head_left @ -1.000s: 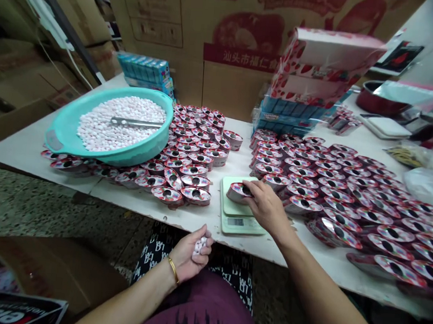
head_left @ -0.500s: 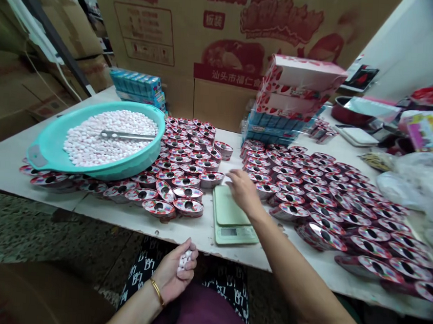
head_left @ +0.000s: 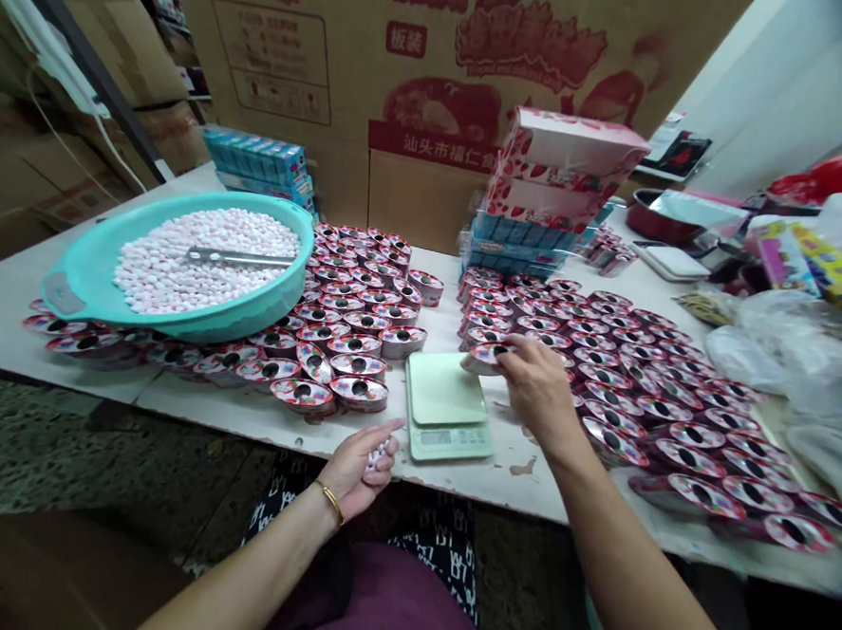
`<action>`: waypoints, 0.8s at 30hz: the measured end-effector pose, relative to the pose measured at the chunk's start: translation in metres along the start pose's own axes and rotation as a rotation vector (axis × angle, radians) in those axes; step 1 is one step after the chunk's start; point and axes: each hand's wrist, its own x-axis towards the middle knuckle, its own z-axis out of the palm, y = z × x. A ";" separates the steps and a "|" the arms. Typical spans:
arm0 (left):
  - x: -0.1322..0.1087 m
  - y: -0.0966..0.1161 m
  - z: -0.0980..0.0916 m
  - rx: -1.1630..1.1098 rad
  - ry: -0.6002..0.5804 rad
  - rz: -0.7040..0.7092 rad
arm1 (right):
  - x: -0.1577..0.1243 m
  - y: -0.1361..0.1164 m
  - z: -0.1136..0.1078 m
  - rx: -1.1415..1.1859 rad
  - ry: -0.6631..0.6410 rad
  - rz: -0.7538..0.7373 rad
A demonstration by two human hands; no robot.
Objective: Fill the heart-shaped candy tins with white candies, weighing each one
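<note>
White candies [head_left: 376, 455] lie cupped in my left hand [head_left: 360, 468], its fingers curled round them in front of the table edge. My right hand [head_left: 535, 384] pinches one oval container [head_left: 488, 353] with a dark hole in its top, just right of the pale green scale [head_left: 445, 391]. Nothing rests on the scale's plate. A turquoise basin [head_left: 75, 256] full of white candies [head_left: 180, 281] stands at the left, with metal tongs [head_left: 239, 259] lying on them.
Rows of oval containers stand left [head_left: 361, 364] and right [head_left: 631, 380] of the scale. Pink and blue boxes [head_left: 558, 171] are stacked behind, before a big carton [head_left: 351, 64]. Plastic bags [head_left: 782, 347] lie at the far right.
My right hand has moved right from above the scale's back edge and taken hold of a container. My left hand, still with the candies, has risen toward the scale.
</note>
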 end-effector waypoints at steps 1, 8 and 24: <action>0.001 0.000 -0.001 -0.023 0.001 -0.007 | 0.000 -0.008 -0.002 0.021 -0.022 -0.041; -0.002 -0.008 -0.003 -0.187 -0.042 -0.120 | -0.015 -0.066 -0.011 0.236 -0.024 -0.096; -0.010 -0.051 -0.009 -0.222 -0.097 -0.240 | -0.095 -0.116 -0.018 0.508 -0.493 -0.240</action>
